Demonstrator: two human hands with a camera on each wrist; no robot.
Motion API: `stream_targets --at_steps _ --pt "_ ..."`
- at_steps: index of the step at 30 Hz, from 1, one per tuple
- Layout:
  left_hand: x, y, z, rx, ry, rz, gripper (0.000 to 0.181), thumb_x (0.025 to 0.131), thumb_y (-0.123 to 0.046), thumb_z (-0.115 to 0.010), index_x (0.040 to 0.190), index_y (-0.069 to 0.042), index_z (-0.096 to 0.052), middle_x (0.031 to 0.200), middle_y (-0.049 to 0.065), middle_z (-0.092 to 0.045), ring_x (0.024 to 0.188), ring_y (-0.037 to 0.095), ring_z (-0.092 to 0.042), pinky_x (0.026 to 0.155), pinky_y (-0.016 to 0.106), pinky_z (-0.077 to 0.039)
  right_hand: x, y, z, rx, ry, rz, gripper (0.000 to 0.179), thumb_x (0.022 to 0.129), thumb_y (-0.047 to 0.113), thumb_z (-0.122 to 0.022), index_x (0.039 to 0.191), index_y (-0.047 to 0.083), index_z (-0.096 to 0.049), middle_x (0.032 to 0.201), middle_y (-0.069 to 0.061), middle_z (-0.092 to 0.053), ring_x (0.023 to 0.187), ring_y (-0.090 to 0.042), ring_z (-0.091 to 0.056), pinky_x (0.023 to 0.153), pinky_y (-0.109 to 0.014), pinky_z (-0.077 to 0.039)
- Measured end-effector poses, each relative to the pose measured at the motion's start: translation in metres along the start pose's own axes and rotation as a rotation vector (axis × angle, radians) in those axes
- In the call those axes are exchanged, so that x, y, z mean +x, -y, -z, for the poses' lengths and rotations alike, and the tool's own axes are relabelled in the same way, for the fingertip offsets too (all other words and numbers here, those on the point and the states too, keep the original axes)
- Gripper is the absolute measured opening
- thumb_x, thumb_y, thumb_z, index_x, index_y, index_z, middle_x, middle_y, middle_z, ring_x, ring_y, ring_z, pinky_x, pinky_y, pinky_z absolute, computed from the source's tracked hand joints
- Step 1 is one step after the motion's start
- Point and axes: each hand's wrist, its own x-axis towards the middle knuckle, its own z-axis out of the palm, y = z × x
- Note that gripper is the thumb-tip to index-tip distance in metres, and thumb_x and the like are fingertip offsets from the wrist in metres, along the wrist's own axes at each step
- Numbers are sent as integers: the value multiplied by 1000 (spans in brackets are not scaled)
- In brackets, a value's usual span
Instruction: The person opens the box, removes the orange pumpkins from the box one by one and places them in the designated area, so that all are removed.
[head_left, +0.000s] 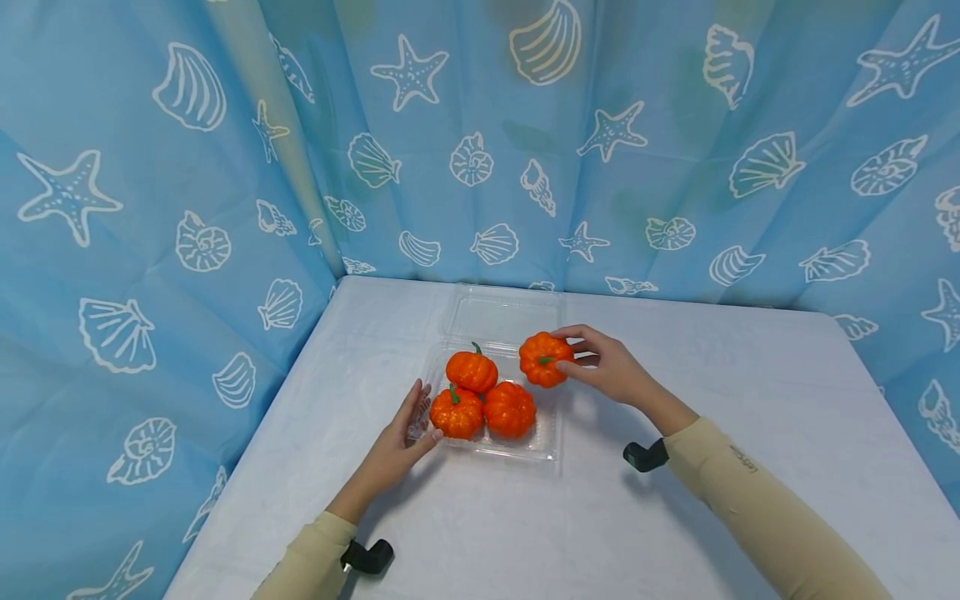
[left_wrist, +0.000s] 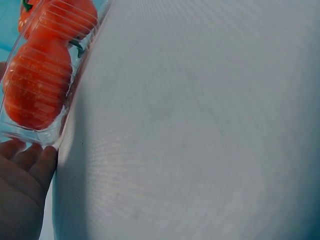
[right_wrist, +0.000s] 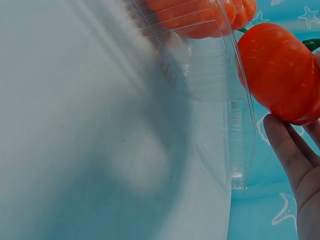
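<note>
My right hand (head_left: 617,372) pinches a small orange toy pumpkin (head_left: 542,360) with a green stem, thumb on the near side and fingers behind. It is held over the right back part of a clear plastic clamshell container (head_left: 547,421). Three similar pumpkins sit inside: one at the back left (head_left: 472,371), one at the front left (head_left: 456,417) and one at the front middle (head_left: 510,410). My left hand (head_left: 390,450) rests at the container's left front corner, its fingers extended along the side and the thumb at the front edge. In the left wrist view, its fingertips touch the ribbed wall (left_wrist: 37,134).
The container's clear lid (head_left: 504,317) lies folded back toward the rear of the white-covered table (head_left: 720,367). A blue curtain (head_left: 480,108) with shell and starfish prints hangs behind and along the left. Black wrist mounts (head_left: 645,456) stick out below both sleeves.
</note>
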Motion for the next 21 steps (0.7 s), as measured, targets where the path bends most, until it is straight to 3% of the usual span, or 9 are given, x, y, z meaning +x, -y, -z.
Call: stream_targets --at_steps 21 --pt "0 -1 -1 24 -3 -6 90 98 -30 -69 165 -15 -11 166 6 -29 151 29 -29 121 54 -21 -17 -20 25 37 -97 -82 52 96 33 -73 140 13 -52 144 -11 -53 122 -36 -58 93 -38 -58"
